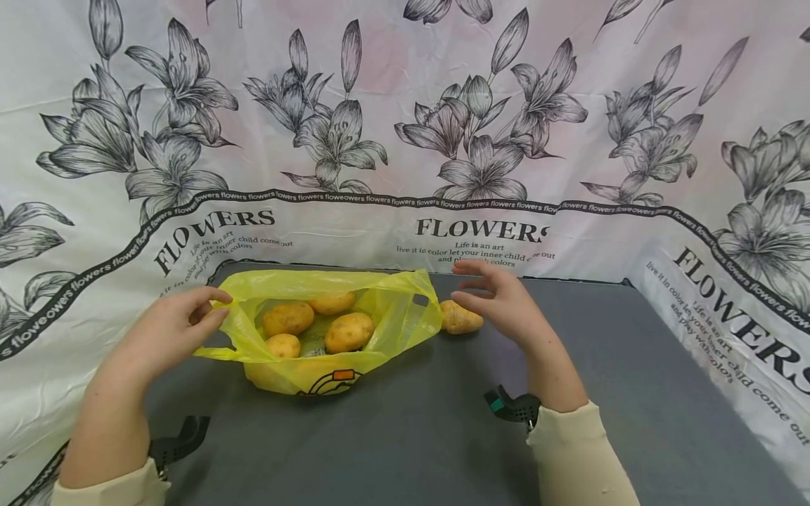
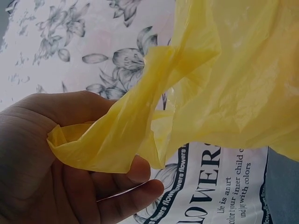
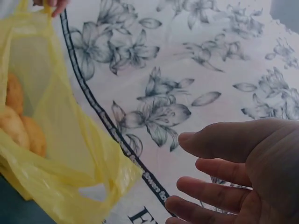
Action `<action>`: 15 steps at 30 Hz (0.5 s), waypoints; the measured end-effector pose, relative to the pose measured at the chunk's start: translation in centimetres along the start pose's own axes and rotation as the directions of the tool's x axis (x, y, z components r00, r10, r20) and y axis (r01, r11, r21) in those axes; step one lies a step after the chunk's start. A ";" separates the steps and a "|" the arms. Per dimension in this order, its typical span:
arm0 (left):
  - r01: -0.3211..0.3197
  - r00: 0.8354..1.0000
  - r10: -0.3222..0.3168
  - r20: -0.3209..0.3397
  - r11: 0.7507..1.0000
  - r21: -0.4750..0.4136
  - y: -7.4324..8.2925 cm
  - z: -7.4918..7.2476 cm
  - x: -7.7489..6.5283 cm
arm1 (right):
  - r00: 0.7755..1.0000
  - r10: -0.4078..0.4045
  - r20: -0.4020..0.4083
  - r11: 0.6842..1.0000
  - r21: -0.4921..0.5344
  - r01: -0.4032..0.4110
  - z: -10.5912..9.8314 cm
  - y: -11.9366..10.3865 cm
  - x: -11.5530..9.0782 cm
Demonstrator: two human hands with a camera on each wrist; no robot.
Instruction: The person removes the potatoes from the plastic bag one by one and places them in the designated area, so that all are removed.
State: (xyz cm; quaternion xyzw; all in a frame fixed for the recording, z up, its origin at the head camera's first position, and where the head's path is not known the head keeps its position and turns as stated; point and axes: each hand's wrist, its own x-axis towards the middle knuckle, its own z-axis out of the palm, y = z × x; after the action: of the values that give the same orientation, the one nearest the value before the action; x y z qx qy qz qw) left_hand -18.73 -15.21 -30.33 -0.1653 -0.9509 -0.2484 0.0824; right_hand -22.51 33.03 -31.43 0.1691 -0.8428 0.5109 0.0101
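Note:
A yellow plastic bag (image 1: 275, 376) stands with its mouth spread wide in the head view. Several potatoes (image 1: 350, 332) lie inside it. My left hand (image 1: 158, 330) holds the bag's left handle (image 2: 126, 135); the left wrist view shows this loop of plastic between thumb and fingers. Just past the bag's right edge, one loose potato (image 1: 457, 320) rests on the table, partly hidden by my right hand (image 1: 506, 302). That hand hovers near it with relaxed fingers and holds nothing. In the right wrist view, its spread fingers (image 3: 210, 196) are apart from the bag.
The dark grey table (image 1: 405, 443) extends in front of the bag and to its right. A white cloth (image 1: 354, 225) printed with flowers and lettering hangs behind the table and along both sides.

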 end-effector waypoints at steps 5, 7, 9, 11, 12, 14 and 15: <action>-0.020 1.000 0.020 -0.020 1.000 0.007 0.0 0.0 0.1 | 0.999 -0.021 0.027 0.999 0.030 0.020 1.2 -0.4 0.1; -0.023 0.999 0.023 -0.025 1.000 0.007 0.0 0.1 0.1 | 0.999 -0.031 0.042 0.999 0.036 0.029 1.7 -0.6 0.1; -0.023 0.999 0.023 -0.027 1.000 0.005 0.1 0.1 0.1 | 0.998 -0.028 0.058 0.998 0.050 0.026 2.2 -0.7 0.1; -0.024 0.999 0.024 -0.034 1.000 0.010 0.1 0.0 0.0 | 0.997 -0.017 0.078 0.997 0.072 0.011 2.8 -0.9 0.2; -0.026 0.999 0.026 -0.038 1.000 0.013 0.2 0.0 0.0 | 0.996 -0.013 0.087 0.997 0.081 0.006 3.1 -1.0 0.3; -0.033 0.998 0.033 -0.045 0.999 0.015 0.3 -0.1 -0.1 | 0.994 -0.016 0.109 0.995 0.099 0.005 3.8 -1.0 0.4; -0.037 0.998 0.037 -0.047 0.999 0.015 0.4 -0.1 -0.1 | 0.993 -0.020 0.119 0.995 0.103 0.008 4.1 -1.0 0.4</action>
State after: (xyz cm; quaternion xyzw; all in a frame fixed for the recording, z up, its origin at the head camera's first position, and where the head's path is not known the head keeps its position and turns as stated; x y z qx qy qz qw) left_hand -18.50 -14.98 -30.11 -0.1764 -0.9472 -0.2440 0.1104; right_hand -21.99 28.95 -32.44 0.2058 -0.8133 0.5424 -0.0456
